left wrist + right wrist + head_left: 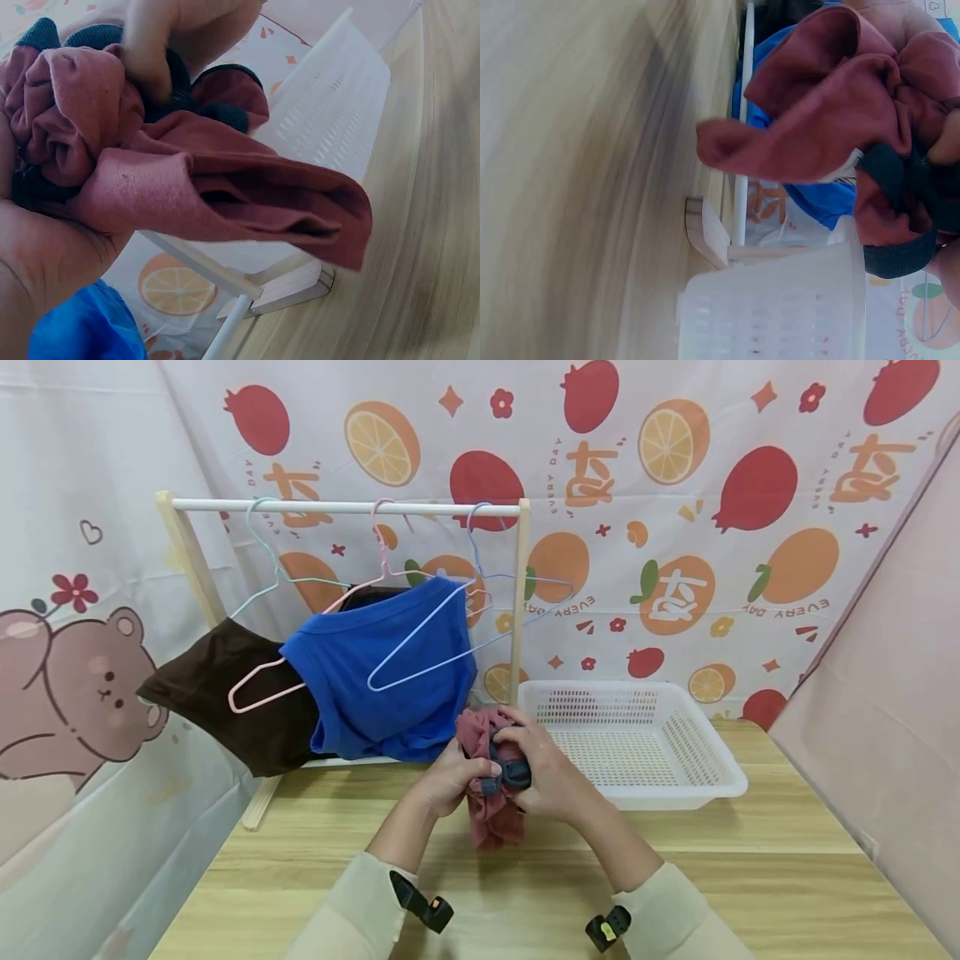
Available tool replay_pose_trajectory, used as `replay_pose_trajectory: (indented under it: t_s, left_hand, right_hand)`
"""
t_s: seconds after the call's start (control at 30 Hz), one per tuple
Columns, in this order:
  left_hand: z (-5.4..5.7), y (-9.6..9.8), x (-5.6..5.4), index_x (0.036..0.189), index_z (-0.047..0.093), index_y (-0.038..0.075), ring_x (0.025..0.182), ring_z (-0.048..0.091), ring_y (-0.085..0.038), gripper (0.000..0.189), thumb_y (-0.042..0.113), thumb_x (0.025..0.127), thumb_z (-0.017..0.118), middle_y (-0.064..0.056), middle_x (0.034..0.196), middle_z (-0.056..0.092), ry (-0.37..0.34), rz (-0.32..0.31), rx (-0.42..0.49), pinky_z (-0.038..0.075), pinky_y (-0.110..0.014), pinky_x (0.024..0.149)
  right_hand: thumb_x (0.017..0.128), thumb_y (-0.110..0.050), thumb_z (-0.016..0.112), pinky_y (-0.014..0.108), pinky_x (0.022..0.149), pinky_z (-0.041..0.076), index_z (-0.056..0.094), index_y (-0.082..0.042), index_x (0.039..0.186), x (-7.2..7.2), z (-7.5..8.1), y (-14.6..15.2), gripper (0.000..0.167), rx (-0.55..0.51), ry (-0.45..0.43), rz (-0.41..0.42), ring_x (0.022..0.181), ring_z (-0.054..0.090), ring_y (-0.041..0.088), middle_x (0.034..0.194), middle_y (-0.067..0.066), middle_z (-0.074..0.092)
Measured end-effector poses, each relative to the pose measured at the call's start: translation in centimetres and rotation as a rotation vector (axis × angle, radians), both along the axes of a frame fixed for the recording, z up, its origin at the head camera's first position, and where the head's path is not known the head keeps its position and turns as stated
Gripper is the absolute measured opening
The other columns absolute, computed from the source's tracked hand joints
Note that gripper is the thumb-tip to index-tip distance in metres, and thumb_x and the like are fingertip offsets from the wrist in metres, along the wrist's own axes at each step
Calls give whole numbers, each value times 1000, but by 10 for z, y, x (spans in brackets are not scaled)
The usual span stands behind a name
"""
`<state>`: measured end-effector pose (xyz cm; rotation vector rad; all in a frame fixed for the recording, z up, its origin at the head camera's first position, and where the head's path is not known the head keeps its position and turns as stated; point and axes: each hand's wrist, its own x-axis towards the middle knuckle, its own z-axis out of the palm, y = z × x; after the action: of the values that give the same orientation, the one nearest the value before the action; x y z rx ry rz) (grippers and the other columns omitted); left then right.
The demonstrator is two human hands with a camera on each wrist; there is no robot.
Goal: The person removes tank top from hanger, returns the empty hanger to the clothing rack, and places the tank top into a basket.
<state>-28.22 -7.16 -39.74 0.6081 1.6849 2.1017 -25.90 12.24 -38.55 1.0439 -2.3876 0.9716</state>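
Observation:
A bunched dusty-red garment [495,822] with dark teal ribbed trim [513,772] is held between both hands above the table, in front of the rack. My left hand [447,777] grips its left side, thumb over the trim. On the other side, my right hand [546,768] grips the folds with curled fingers. In the left wrist view a loose fold of the garment [277,199] hangs out past the hands. The right wrist view shows the trim [900,259] looped among the crumpled cloth. Its full shape is hidden in the folds.
A clothes rack [345,507] stands at back left. On it are a blue top [390,668], a dark brown garment [247,693], and pink, mint and blue hangers; the blue hanger [427,677] is bare. A white perforated basket [637,793] sits right of the rack on the wooden table [750,860].

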Motion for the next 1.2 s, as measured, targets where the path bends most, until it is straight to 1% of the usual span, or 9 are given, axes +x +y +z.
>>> replay_pose_trajectory:
  t_s: [0.1, 0.23, 0.4, 0.5, 0.73, 0.87, 1.0, 1.1, 1.2]
  left_hand:
    - [0, -3, -1, 136, 41, 9, 111, 57, -18, 66, 8, 75, 65, -4, 123, 58, 7, 13, 19, 50, -28, 92]
    - [3, -6, -1, 136, 42, 10, 113, 56, -19, 66, 8, 74, 67, -4, 124, 58, 32, 14, 55, 50, -29, 94]
    - [8, -6, -1, 130, 47, 12, 110, 59, -17, 60, 6, 75, 67, -4, 121, 61, 87, 9, 115, 51, -29, 94]
    - [9, -6, -1, 130, 48, 12, 110, 60, -18, 59, 3, 75, 67, -5, 123, 61, 124, 1, 156, 52, -30, 94]
    - [7, -6, -2, 129, 47, 12, 110, 58, -18, 64, -5, 72, 71, -3, 122, 60, 212, 52, 126, 51, -29, 95]
    - [5, -7, -1, 136, 40, 7, 112, 56, -17, 80, -10, 67, 76, -1, 127, 56, 290, 80, 60, 48, -27, 96]
    - [4, -5, 1, 137, 39, 3, 115, 55, -19, 82, -13, 66, 78, -5, 133, 53, 361, 75, 31, 48, -29, 98]
    - [6, -2, 4, 133, 43, 6, 117, 55, -20, 76, -11, 69, 79, -8, 136, 54, 435, 104, -19, 46, -29, 99]
    - [8, 2, 8, 132, 45, 10, 120, 53, -19, 74, -10, 70, 80, -10, 140, 53, 523, 146, -70, 43, -28, 102]
  right_hand:
    - [71, -3, 70, 45, 98, 46, 28, -27, 151, 1, 1, 2, 94, -146, -258, 56, 131, 43, 25, 158, 4, 26]
    - [74, -5, 59, 41, 97, 44, 13, -35, 157, -1, -3, 7, 99, -388, -532, 161, 132, 42, 27, 161, 4, 22]
    - [79, -1, 46, 31, 96, 49, 7, -28, 158, -4, -10, 7, 92, -699, -764, 381, 133, 42, 23, 159, 14, 17]
    - [84, -4, 38, 34, 98, 48, 4, -27, 158, -2, -12, 4, 85, -828, -846, 475, 129, 46, 17, 156, 16, 18]
    - [104, -41, 26, 55, 108, 35, -1, -40, 156, 2, -19, -1, 59, -908, -975, 465, 138, 35, 25, 162, 10, 9]
    - [102, -55, 34, 51, 108, 38, -2, -43, 155, 3, -22, -3, 66, -932, -1053, 387, 137, 37, 29, 162, 9, 12]
    - [99, -58, 39, 44, 93, 52, 14, -32, 154, 5, -24, -4, 66, -942, -1137, 378, 121, 55, 25, 147, 11, 36]
    - [98, -64, 30, 42, 86, 56, 28, -18, 148, 5, -25, -4, 68, -918, -1180, 438, 109, 63, 23, 130, 13, 53]
    - [95, -69, 20, 42, 83, 57, 32, -10, 144, 6, -25, -4, 78, -898, -1218, 497, 102, 67, 26, 121, 12, 60]
